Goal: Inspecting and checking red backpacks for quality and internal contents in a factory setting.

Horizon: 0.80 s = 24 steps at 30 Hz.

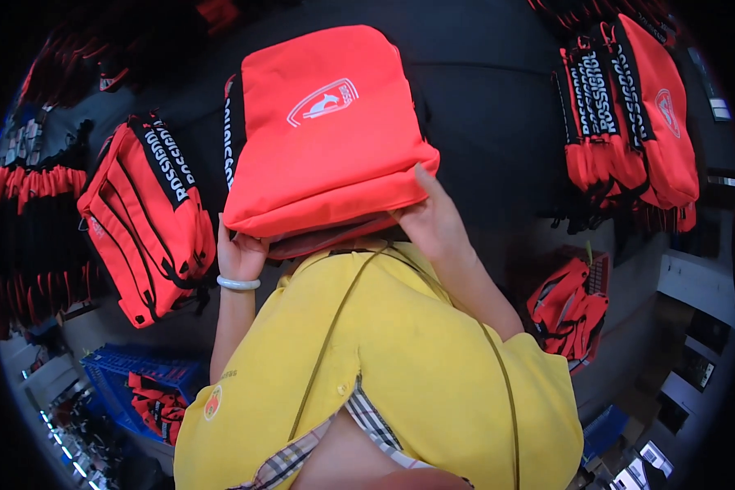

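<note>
Gripping the red bag (335, 163), upper centre of the frame, your left hand (242, 255) curls partly hidden fingers beneath its lower-left corner; your right hand (434, 219) clasps the lower-right corner, thumb uppermost.

From far off, I look down on a big dark desk (494, 114) with a thin line across it. At the right I see grey floor (631, 309), a pale panel (694, 279) and a brown cardboard box (639, 402). Down at the left, a row of little lights (75, 467) shines bright white. The room's edges are too dark to make out.
</note>
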{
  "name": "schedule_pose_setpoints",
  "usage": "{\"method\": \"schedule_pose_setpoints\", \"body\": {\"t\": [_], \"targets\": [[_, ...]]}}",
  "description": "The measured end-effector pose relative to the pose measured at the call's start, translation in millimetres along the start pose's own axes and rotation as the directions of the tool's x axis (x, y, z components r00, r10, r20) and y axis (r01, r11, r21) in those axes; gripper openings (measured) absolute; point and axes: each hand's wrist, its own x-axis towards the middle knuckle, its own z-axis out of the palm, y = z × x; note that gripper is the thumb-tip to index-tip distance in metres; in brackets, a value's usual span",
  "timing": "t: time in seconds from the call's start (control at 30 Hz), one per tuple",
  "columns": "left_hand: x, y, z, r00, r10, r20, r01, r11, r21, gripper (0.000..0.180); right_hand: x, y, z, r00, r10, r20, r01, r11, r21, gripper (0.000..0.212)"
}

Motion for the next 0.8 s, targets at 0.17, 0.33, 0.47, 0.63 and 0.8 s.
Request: {"method": "schedule_pose_setpoints", "body": {"t": [0.17,0.33,0.47,0.63,0.8], "targets": [[12,-5,0,0.998,0.040,-0.057,-0.037,0.997,0.061,0.054,15,-5,-21,0.997,-0.061,-0.036,0.061,0.998,-0.006,0.048],[13,-4,13,0.986,0.117,-0.120,-0.092,0.977,0.194,0.049,22,0,-17,0.978,-0.207,0.037,0.207,0.978,0.013,0.042],[14,7,19,0.992,0.107,-0.061,-0.096,0.981,0.169,0.043,26,-6,-8,0.970,-0.223,0.092,0.219,0.975,0.046,0.040],[18,16,11,0.997,0.078,0.009,-0.079,0.990,0.120,0.038,31,-13,1,0.965,-0.234,0.121,0.225,0.970,0.088,0.039],[14,9,20,0.988,0.150,-0.044,-0.143,0.980,0.136,0.034,24,-16,-2,0.989,-0.149,0.024,0.141,0.970,0.199,0.037]]}}
